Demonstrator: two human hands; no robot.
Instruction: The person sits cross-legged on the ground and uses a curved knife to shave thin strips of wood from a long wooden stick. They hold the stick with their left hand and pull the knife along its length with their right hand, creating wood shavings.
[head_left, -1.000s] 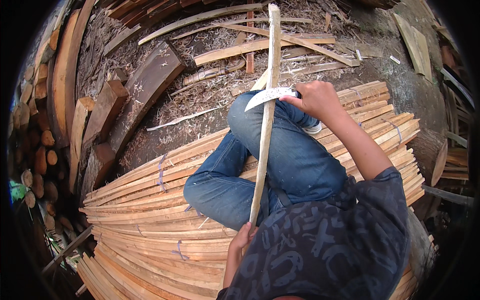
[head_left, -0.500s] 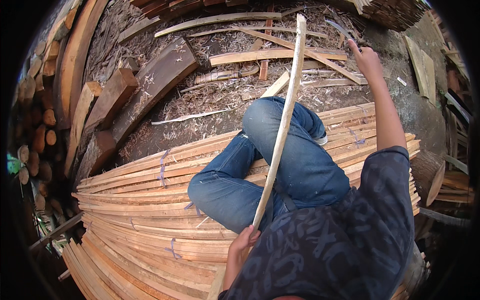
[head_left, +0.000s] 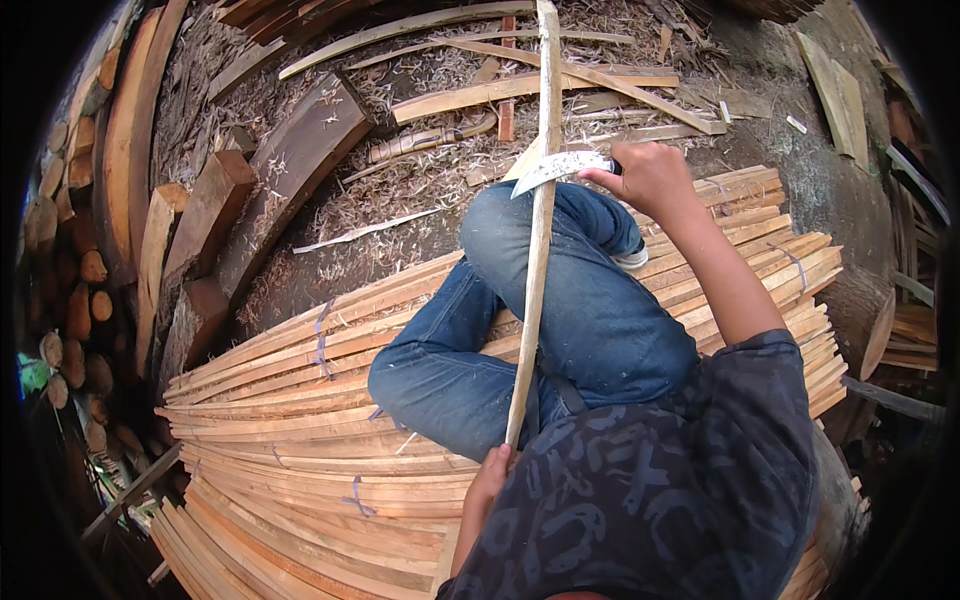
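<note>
A long, narrow strip of pale wood (head_left: 534, 290) runs from my waist up across my raised, jeans-clad knee and past it. Its near end is gripped by my left hand (head_left: 490, 472), closed around it beside my belly. My right hand (head_left: 652, 180) is wrapped around the dark handle of a knife, just beyond the knee. The broad, pale-flecked knife blade (head_left: 566, 170) points left and lies across the strip. The handle is mostly covered by my fingers.
I sit on bundles of sawn wooden strips (head_left: 270, 425) tied with purple cord. Thick timber beams (head_left: 310, 170) and stacked logs (head_left: 95, 300) lie to the left. Ahead, loose slats (head_left: 530, 90) and a curved sheath-like wooden piece (head_left: 425, 143) rest among shavings. Boards (head_left: 835, 95) lie far right.
My right hand has brought the knife back from the far right to the strip at my knee. The strip's far end has shifted left and further away; my left hand still grips it.
</note>
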